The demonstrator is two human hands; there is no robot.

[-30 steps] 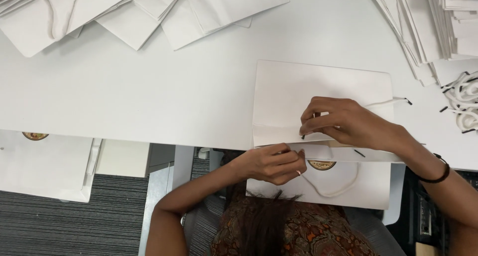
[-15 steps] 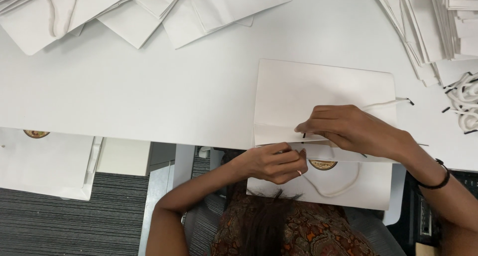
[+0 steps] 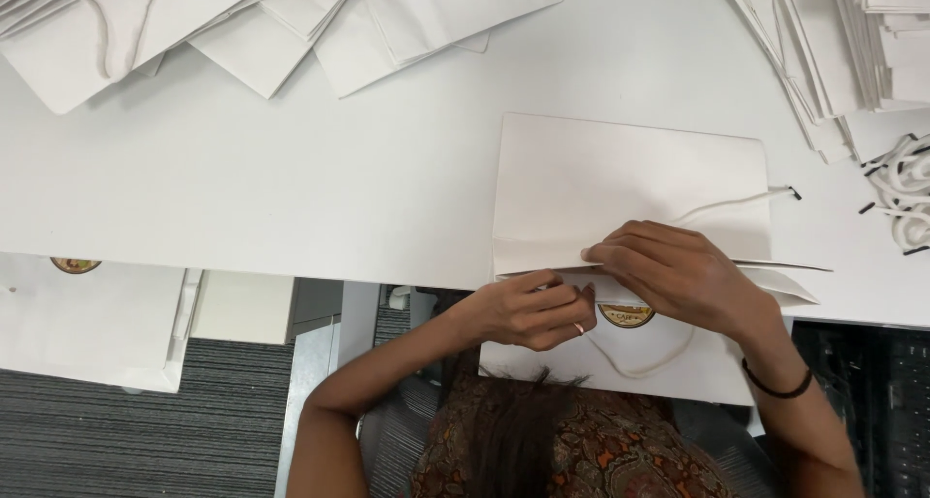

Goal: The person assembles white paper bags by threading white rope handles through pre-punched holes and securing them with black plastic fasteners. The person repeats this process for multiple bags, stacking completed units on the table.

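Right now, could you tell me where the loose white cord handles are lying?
In the head view, the loose cord handles lie at the table's far right edge, just below the stacked white bags.

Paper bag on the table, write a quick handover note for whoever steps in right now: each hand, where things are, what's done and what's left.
Left hand: closed, fingers pinched at the near edge of the flat white paper bag.
Right hand: fingers pressed on the same bag's folded edge.
Bag lies flat at the white table's near edge; a cord handle shows past the right hand, and a second handle loops on the near side.
Finished-looking bags lie at the far left, loose cords at the right.
Done: at least one cord in. Left: whatever the fingers are working; hidden.
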